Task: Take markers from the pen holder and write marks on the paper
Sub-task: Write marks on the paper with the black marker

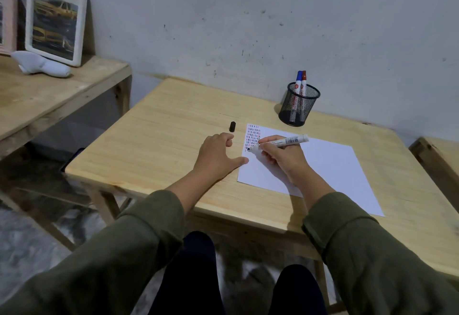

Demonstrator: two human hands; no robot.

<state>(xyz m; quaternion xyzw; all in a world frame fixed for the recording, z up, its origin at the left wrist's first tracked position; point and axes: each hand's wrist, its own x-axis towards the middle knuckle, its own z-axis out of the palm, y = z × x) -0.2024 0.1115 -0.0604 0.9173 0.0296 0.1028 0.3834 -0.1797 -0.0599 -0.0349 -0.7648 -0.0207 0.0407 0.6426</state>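
A white sheet of paper (330,163) lies on the wooden table (173,121), with rows of short red, blue and black marks in its far left corner. My right hand (283,158) grips an uncapped white marker (280,142), whose dark tip touches the paper just below the marks. My left hand (218,156) rests flat on the table at the paper's left edge, thumb touching the sheet, holding nothing. The marker's black cap (232,126) stands on the table beyond my left hand. A black mesh pen holder (299,106) at the back holds a blue-capped and a red-capped marker (301,80).
A second wooden table (62,91) at the left carries a white picture frame (56,19) and a white figurine (41,65). Another wooden surface (439,156) shows at the right edge. A grey wall stands directly behind the table.
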